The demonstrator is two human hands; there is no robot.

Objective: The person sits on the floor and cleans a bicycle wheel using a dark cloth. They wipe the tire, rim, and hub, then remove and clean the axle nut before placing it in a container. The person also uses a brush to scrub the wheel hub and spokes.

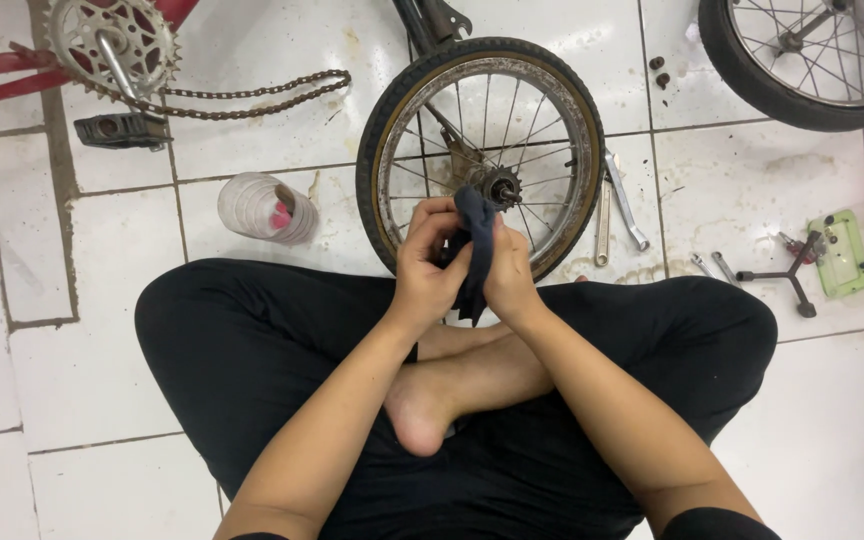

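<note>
I sit cross-legged on a white tiled floor. Both hands meet above my lap around a dark blue rag (474, 250). My left hand (426, 268) grips the rag from the left, and my right hand (508, 275) pinches it from the right. The rag's lower end hangs down between my wrists. Just beyond the hands lies a small bicycle wheel (382, 160) with a worn tyre, rusty spokes and a sprocket at its hub (500, 186). The top of the rag lies against the hub area.
A red bike frame with chainring (117, 40), loose chain (252, 98) and pedal (122, 130) lies at upper left. A clear plastic container (264, 208) lies beside the wheel. Wrenches (624, 205), a Y-shaped tool (787, 278), a green box (840, 255) and another wheel (812, 60) are at right.
</note>
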